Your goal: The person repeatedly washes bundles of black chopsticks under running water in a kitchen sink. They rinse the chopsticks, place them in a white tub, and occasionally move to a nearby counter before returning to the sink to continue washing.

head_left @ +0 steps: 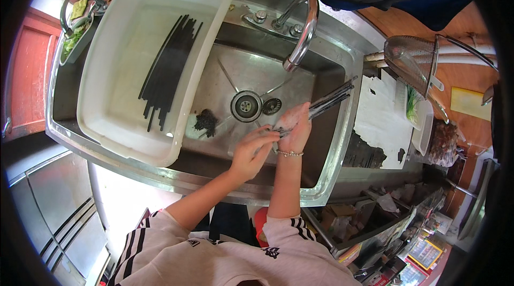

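White short-sleeved shirt with black sleeve stripes fills the foreground, both bare forearms stretching from it over a stainless-steel sink. Closed around a bundle of thin dark sticks, the right hand wears a beaded bracelet at its wrist; the bundle slants up toward the sink's right wall. Beside it, the left hand brings its fingertips to the bundle's lower end; whether they grip it cannot be told. Beneath are a round metal drain and, just right of it, a dark round strainer. A dark, crumbly clump lies left of the drain. Across the sink's left side sits a large white plastic tub, more long black sticks lying side by side inside. A curved chrome faucet arches over the basin from behind.
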